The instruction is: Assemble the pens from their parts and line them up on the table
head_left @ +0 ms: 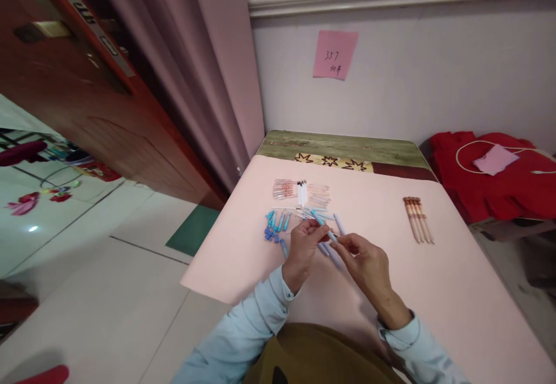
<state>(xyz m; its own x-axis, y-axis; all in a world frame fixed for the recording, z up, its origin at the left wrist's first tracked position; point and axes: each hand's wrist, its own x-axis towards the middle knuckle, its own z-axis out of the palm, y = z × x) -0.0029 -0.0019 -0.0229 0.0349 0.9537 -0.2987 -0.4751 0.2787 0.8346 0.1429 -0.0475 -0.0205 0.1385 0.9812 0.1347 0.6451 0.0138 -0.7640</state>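
Between my two hands, a light blue pen barrel (318, 217) is held at a slant above the table. My left hand (304, 248) pinches its middle between thumb and fingers. The lower end sits in the closed fingertips of my right hand (367, 259); any small part there is hidden. Just left of my hands lie several small blue pen parts (278, 220). Beyond them are white pen refills (302, 196) with dark tips, flanked by clear plastic pieces (284, 189) and pale pinkish pieces (319, 194). Lavender-blue barrels (339, 223) lie partly under my hands.
Several brown-and-beige pens (418, 220) lie side by side at the right of the pink-covered table (456, 314). Past its right edge is red cloth (456, 181) with a white cable. A wooden door (143, 112) and curtain (217, 71) stand to the left.
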